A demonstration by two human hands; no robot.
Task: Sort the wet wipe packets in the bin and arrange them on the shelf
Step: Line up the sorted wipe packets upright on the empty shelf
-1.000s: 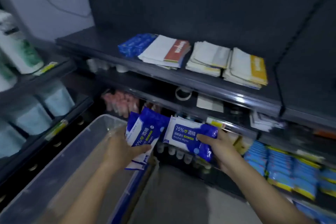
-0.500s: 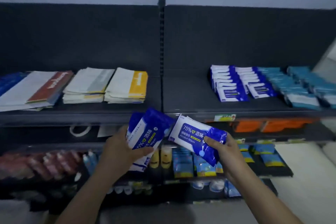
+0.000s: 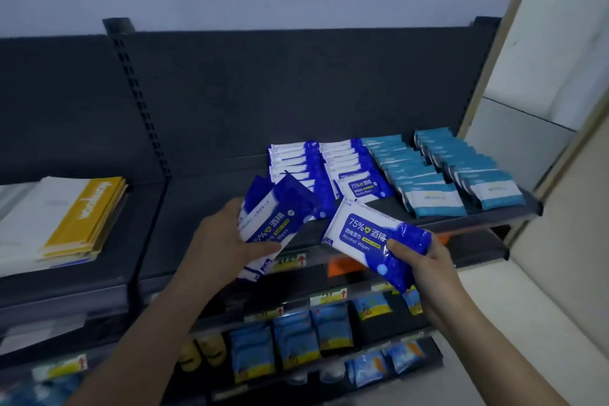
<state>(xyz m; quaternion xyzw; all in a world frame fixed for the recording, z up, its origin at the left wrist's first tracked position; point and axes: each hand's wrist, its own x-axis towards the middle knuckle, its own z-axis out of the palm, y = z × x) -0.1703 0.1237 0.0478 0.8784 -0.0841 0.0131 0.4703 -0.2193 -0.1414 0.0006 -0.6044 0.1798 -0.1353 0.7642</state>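
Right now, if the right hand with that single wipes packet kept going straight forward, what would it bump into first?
Probably the nearer dark-blue row of packets on the shelf: the right hand aims its packet there, though depth is uncertain.

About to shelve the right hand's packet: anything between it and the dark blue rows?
Nothing visible. The packet in the right hand hangs just before the shelf edge, below the blue rows.

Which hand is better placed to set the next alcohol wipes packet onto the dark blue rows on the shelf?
Probably the right hand. It holds a single packet just in front of the dark blue rows, while the left hand grips a whole stack of packets, harder to release singly.
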